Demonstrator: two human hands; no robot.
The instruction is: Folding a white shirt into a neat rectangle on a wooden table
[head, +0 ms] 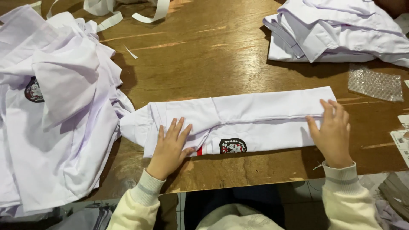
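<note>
Sleeves folded in, my open left hand [170, 145] and right hand [331, 130] flatten the long white cotton shirt [255, 115]; crosswise folding remains, I judge.

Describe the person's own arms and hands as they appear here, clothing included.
Both hands, the left hand and the right hand, are bare: no gloves, rings or watch visible. Each arm wears a cream long sleeve ending in a ribbed knit cuff with a grey band around it.
</note>
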